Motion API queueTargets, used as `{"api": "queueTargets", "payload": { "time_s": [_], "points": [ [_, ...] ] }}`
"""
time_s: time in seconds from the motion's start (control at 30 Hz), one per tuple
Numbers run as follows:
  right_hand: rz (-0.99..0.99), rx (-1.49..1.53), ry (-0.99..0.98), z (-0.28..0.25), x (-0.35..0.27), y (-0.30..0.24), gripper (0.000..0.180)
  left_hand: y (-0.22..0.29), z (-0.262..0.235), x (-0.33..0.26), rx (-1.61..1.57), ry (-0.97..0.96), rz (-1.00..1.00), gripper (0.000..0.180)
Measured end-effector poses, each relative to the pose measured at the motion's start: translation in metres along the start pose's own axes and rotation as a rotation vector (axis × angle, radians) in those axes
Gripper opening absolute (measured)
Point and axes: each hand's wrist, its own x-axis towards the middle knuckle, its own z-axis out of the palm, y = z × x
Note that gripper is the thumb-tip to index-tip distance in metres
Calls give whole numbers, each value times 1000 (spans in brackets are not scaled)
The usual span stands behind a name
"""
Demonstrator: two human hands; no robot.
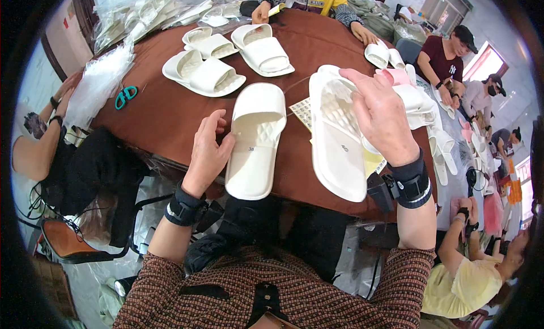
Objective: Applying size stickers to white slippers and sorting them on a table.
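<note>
A white slide sandal (251, 169) lies in front of me at the table's near edge, with a small dark mark on its smooth footbed. Beside its left edge is my left hand (207, 150), fingers apart and holding nothing. My right hand (381, 116) grips a second white slide sandal (338, 156) by its far right side; its quilted inside shows, and part of it is hidden under my fingers. Partly beneath this sandal is a pale yellow sheet of small stickers (302, 111). Another yellow sheet (372, 161) shows below my right hand.
Several white slides (212, 77) stand farther back on the brown-covered table (309, 43). Teal-handled scissors (126, 97) and clear plastic bags (105, 82) lie at left. More slides (418, 105) are piled at right. Other people sit around; one person's hand (262, 13) is across the table.
</note>
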Motion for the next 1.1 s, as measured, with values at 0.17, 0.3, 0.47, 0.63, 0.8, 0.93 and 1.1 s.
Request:
{"api": "queueTargets", "payload": {
  "time_s": [0.17,0.3,0.47,0.63,0.8,0.93,1.1],
  "points": [
    [11,-36,19,-5,-6,-6,35,-7,9,8,137,-50,12,44],
    [-8,-82,134,-14,-8,7,33,-8,11,5,-16,25,-21,32],
    [91,-208,389,-71,1,55,27,-19,3,1,-19,8,-3,29],
    [508,-634,488,-162,-23,130,36,-20,9,2,-52,-4,-6,29],
    [616,-678,251,-144,-89,181,40,-17,6,1,-13,10,21,30],
    [560,-556,-22,-76,-177,220,45,-15,-3,0,50,-40,43,31],
    [849,-99,-269,-31,-204,200,50,-17,-20,5,-153,-157,-122,37]
  ]
}}
